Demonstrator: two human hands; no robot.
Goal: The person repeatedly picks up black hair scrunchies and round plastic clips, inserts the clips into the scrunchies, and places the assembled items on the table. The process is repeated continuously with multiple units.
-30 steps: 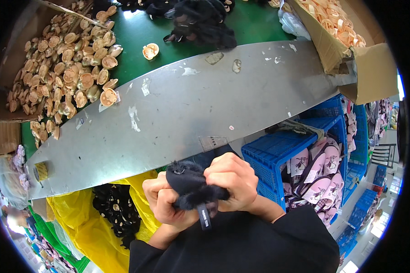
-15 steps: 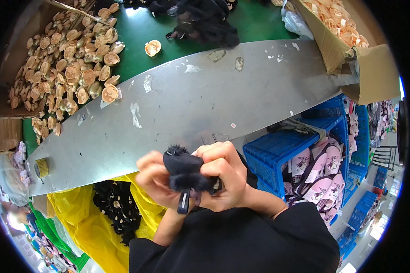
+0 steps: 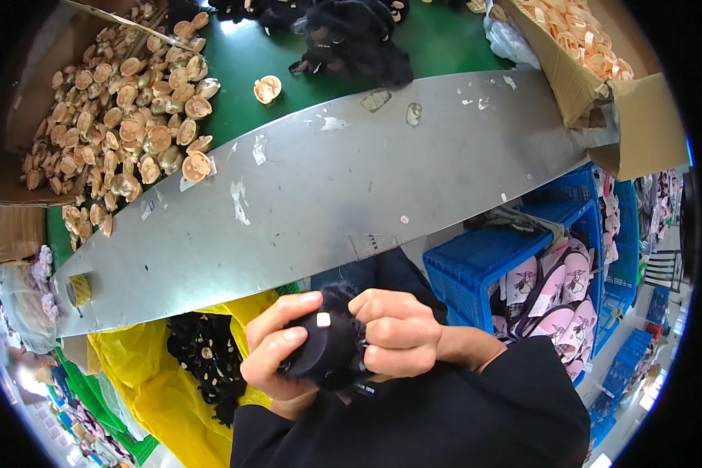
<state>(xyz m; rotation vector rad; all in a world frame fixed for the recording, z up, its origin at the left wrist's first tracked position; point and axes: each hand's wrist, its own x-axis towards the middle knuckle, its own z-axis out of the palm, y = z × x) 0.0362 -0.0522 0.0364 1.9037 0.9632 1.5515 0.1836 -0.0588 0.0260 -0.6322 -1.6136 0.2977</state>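
Both hands grip one black plush piece [image 3: 324, 355] in front of my body, below the near edge of the metal table. My left hand [image 3: 277, 351] clasps its left side, with the fingers bent over a smooth black face. My right hand [image 3: 398, 331] is closed on its right, furry side, with the knuckles up. A small pale square shows on top of the piece between the hands. Below it hangs a dark label strip, partly hidden. What lies under my palms cannot be seen.
Beige and gold shell-like plastic parts [image 3: 129, 129] spill from a cardboard box at left. One lone part [image 3: 267, 90] and black plush pieces [image 3: 351, 47] lie on the green surface. A yellow bag [image 3: 144, 378], blue crates [image 3: 476, 269] with pink slippers, and tape [image 3: 79, 290] surround the metal edge [image 3: 327, 187].
The black plush piece has been turned, so a smooth face and a pale square now show. Both hands have moved slightly lower and shifted their grip around it.
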